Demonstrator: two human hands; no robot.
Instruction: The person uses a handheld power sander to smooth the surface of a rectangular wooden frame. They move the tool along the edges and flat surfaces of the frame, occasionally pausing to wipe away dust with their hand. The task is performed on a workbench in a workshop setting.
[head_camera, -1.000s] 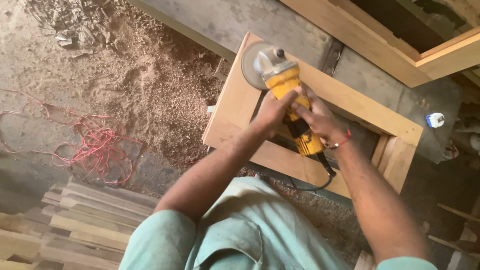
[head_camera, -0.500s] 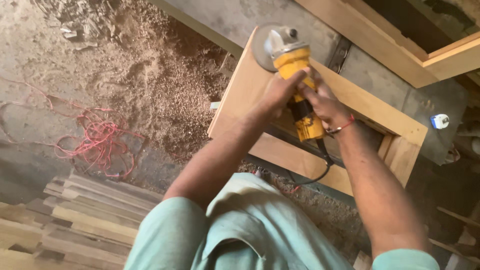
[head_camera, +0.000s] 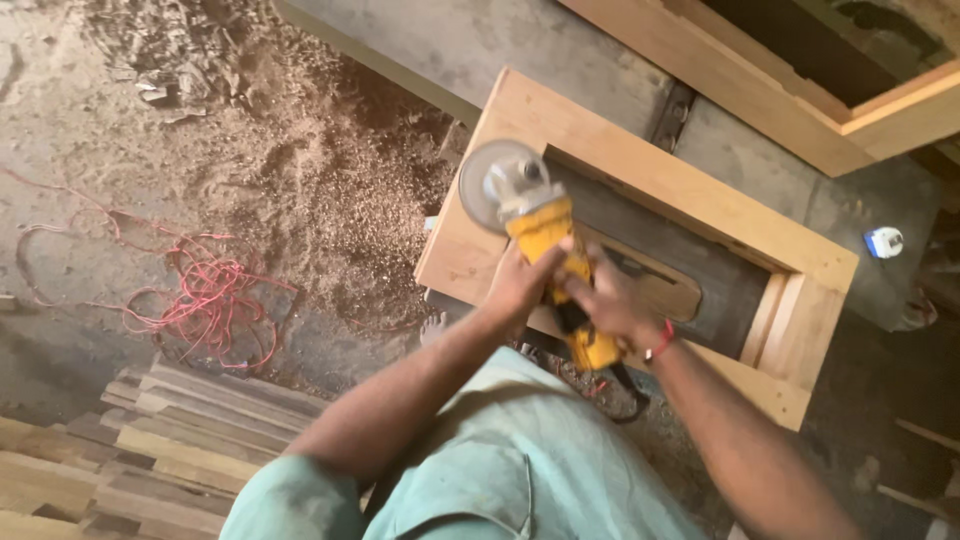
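The yellow grinder (head_camera: 545, 255) sits in both my hands, its grey disc (head_camera: 492, 185) pressed flat on the near left corner of the wooden frame (head_camera: 690, 205). My left hand (head_camera: 520, 285) is wrapped tight round the body just behind the head; my right hand (head_camera: 608, 305) is closed round the rear handle (a red thread circles that wrist), so the tool runs out ahead of my knuckles, toward the frame's left rail. Its black cord (head_camera: 628, 395) loops down from the tail, close to my green shirt (head_camera: 520, 460). The frame lies on a grey bench (head_camera: 480, 40). Sawdust (head_camera: 320, 190) is heaped on the floor to its left, beside a tangle of red wire (head_camera: 200, 290); stacked planks (head_camera: 150, 450) fill the lower left.
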